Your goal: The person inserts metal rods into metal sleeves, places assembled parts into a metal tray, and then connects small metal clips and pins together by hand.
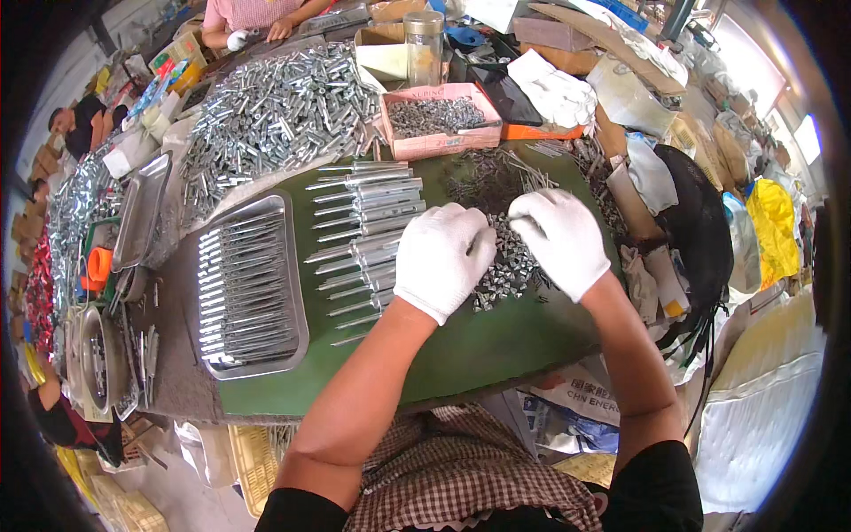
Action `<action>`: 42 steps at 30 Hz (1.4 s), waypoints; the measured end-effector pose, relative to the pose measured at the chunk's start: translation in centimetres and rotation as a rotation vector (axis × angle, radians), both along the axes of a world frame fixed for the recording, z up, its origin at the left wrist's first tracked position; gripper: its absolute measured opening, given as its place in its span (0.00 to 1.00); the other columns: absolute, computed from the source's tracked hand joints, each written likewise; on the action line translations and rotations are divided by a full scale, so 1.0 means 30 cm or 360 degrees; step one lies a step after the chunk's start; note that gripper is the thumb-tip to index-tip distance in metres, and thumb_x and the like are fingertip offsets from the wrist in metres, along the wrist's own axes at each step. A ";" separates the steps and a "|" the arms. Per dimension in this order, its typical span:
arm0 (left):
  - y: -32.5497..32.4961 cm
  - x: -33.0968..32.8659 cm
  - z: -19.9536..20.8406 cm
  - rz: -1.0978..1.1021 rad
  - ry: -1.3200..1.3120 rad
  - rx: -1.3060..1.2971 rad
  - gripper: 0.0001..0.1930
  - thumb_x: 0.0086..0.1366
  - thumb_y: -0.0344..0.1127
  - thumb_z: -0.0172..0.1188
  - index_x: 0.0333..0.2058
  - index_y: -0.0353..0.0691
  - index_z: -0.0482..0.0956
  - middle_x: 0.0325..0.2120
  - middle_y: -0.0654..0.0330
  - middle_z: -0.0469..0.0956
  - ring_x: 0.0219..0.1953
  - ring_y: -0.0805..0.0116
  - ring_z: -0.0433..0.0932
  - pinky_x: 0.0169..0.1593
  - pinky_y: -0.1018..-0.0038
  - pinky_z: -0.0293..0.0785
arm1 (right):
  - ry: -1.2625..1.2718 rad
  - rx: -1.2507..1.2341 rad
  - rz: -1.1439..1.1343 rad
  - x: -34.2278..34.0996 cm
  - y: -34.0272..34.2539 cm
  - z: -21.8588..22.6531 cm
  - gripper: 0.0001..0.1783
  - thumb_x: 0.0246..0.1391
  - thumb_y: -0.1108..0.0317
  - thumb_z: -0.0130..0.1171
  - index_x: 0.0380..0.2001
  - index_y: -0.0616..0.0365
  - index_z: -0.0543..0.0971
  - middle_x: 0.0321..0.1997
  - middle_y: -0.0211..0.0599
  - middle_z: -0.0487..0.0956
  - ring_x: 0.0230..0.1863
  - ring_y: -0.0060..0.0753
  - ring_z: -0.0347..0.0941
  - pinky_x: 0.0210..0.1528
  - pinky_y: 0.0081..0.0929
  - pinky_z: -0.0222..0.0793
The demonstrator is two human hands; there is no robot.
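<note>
My left hand [446,257], in a white glove, is curled closed beside the right ends of a row of silver metal tubes with thin rods sticking out [377,217]. Whatever its fingers hold is hidden. Gloved in white too, my right hand [563,238] has its fingertips pinched together over a pile of small shiny metal pieces [507,273]. Anything in that pinch is too small to make out. Both hands are close together above the green mat [470,355]. Left of the row, a metal tray [297,310] holds many thin rods lined up side by side.
A large heap of silver tubes [284,111] covers the back left. Behind my hands stand a pink box [403,146] of small metal parts and a jar [424,49]. A black bag [696,226] bulges at the right. Across the table, another person's hands [257,35] are at work.
</note>
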State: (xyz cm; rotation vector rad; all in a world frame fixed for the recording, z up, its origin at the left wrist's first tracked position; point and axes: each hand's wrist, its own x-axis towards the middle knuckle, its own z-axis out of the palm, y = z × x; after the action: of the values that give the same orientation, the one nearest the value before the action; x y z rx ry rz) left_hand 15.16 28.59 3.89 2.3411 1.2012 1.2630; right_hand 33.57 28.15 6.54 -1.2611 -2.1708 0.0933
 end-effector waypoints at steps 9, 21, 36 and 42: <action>0.005 0.010 -0.004 0.0039 -0.0072 0.0079 0.04 0.50 0.30 0.64 0.24 0.40 0.77 0.23 0.57 0.76 0.29 0.56 0.75 0.35 0.64 0.71 | -0.0059 -0.0235 -0.0033 0.085 0.015 -0.029 0.05 0.49 0.65 0.59 0.28 0.52 0.80 0.28 0.37 0.78 0.31 0.38 0.75 0.36 0.32 0.70; -0.005 0.018 0.009 -0.0247 0.0103 0.0205 0.06 0.50 0.33 0.65 0.29 0.43 0.78 0.25 0.60 0.77 0.30 0.59 0.75 0.36 0.65 0.71 | 0.0609 -0.0877 0.0022 0.065 -0.050 0.010 0.06 0.51 0.68 0.59 0.33 0.55 0.78 0.28 0.35 0.77 0.28 0.27 0.73 0.34 0.24 0.69; 0.010 -0.074 0.023 0.0400 -0.1509 -0.0027 0.11 0.70 0.32 0.45 0.45 0.36 0.73 0.33 0.65 0.72 0.35 0.78 0.67 0.41 0.79 0.67 | -0.0112 0.0257 0.0080 -0.118 0.199 0.136 0.06 0.53 0.65 0.52 0.32 0.49 0.77 0.34 0.42 0.78 0.35 0.46 0.75 0.39 0.39 0.71; -0.003 -0.096 0.045 0.0292 -0.1773 -0.0349 0.11 0.68 0.28 0.47 0.46 0.33 0.72 0.37 0.59 0.76 0.39 0.71 0.74 0.46 0.75 0.70 | -0.0709 -0.0409 -0.0198 -0.341 0.675 0.074 0.22 0.54 0.54 0.50 0.51 0.47 0.73 0.49 0.49 0.75 0.51 0.51 0.71 0.55 0.40 0.66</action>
State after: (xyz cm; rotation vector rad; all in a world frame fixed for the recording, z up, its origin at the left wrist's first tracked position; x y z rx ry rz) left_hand 12.28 28.49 5.24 1.0219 1.0300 1.9342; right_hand 23.33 48.39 8.75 -1.6909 -2.5052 0.0437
